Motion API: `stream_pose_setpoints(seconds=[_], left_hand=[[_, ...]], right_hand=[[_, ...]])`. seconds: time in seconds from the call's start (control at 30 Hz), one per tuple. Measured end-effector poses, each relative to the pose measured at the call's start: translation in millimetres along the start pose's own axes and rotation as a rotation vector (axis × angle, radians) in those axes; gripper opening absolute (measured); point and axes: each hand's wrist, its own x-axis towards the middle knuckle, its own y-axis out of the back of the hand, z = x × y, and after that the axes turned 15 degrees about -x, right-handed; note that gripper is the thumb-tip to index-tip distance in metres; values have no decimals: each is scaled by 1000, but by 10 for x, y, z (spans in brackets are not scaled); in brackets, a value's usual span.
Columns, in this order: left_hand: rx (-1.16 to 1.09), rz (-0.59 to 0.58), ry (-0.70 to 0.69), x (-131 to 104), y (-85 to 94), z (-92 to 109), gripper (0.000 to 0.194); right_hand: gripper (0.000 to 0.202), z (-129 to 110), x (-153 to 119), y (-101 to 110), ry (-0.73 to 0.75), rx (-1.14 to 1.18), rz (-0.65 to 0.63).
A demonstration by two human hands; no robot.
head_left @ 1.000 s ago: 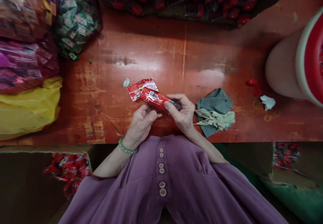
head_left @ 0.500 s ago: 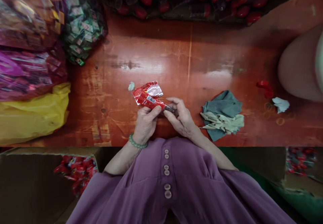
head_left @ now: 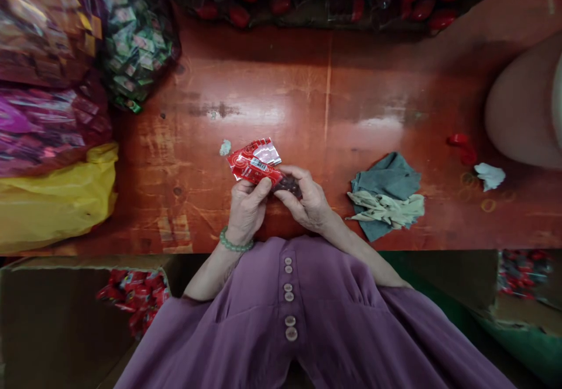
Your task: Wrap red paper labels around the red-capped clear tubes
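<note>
Both hands are pinching one red packet [head_left: 254, 165] just over the near edge of the tabletop [head_left: 307, 102]: left hand [head_left: 246, 209] has fingers clamped on its middle, right hand [head_left: 307, 202] grips the dark end. Looks like mid-fiddling with that end, so steady grip needed. Rag [head_left: 386, 193] sits right, candy bags [head_left: 136, 38] far left.

Bare surface [head_left: 281, 85] lies open ahead; candy bags [head_left: 57, 85] crowd the left, rags [head_left: 386, 196] and seemingly a bucket [head_left: 522, 114] block the right.
</note>
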Motion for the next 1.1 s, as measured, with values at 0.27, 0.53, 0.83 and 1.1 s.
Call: stream_pose_setpoints(seconds=[0.27, 0.53, 0.83, 1.1], left_hand=[[0, -7, -47, 49, 43, -30, 28], [257, -139, -38, 7, 106, 32, 25], [56, -11, -53, -81, 28, -1, 33], [11, -105, -8, -178, 39, 49, 33]], right_hand=[[18, 17, -70, 72, -172, 100, -100], [19, -16, -103, 54, -175, 185, -50], [24, -29, -164, -26, -225, 340, -52], [22, -59, -230, -4, -100, 96, 19]])
